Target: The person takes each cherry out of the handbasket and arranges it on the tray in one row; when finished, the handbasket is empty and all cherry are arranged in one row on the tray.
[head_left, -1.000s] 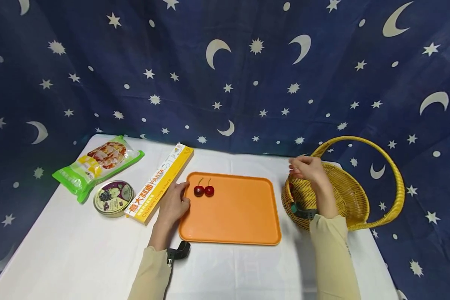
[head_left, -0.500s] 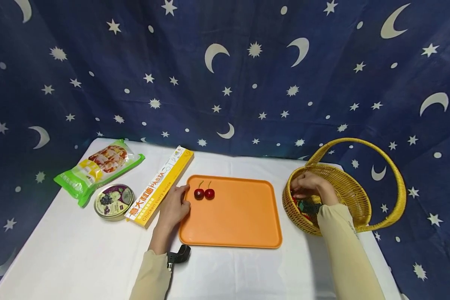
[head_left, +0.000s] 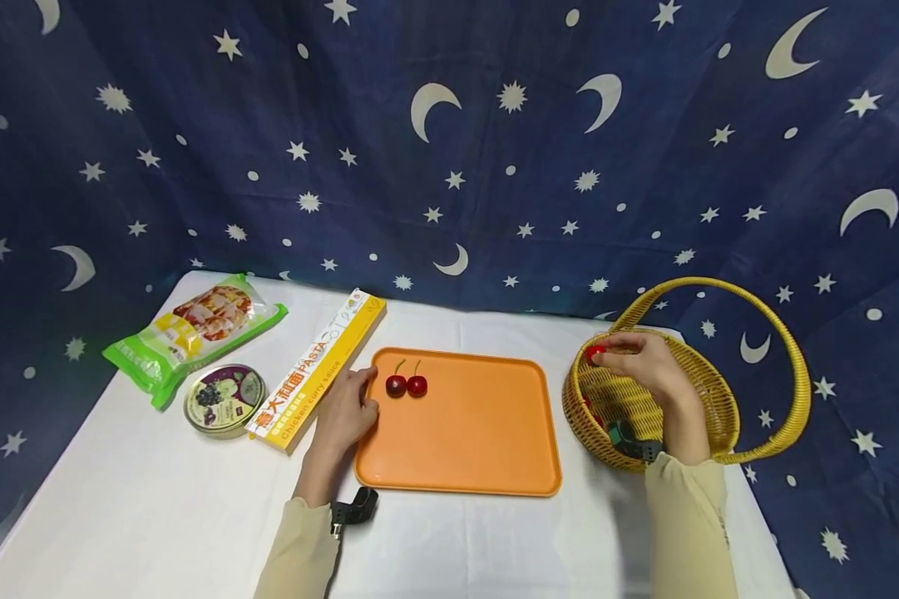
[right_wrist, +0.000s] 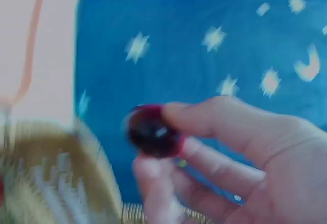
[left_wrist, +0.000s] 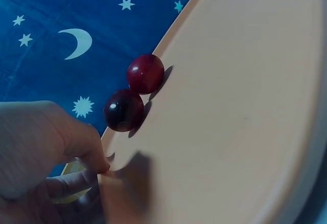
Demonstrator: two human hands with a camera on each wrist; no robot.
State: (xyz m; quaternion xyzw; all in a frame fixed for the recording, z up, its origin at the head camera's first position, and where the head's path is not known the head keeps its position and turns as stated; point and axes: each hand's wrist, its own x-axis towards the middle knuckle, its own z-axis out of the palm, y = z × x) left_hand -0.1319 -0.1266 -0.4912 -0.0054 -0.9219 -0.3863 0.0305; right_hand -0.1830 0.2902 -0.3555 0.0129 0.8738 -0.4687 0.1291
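Note:
My right hand (head_left: 636,358) (right_wrist: 214,152) hovers over the yellow wicker basket (head_left: 711,399) and pinches a red cherry (head_left: 595,353) (right_wrist: 149,131) between thumb and fingers above the basket's left rim. My left hand (head_left: 344,412) (left_wrist: 46,152) holds the left edge of the orange tray (head_left: 479,433) (left_wrist: 230,106), fingers curled on its rim. Two dark red cherries (head_left: 407,384) (left_wrist: 135,94) lie side by side in the tray's far left corner, just beyond my left fingers.
A yellow pasta box (head_left: 318,370) lies left of the tray, with a round tin (head_left: 224,398) and a green food bag (head_left: 195,329) further left. A white cloth (head_left: 157,507) covers the table; a starry blue curtain (head_left: 449,150) hangs behind.
My right hand dipped down into the basket, then rose again with a red cherry pinched in its fingers. The left hand stayed on the tray's edge.

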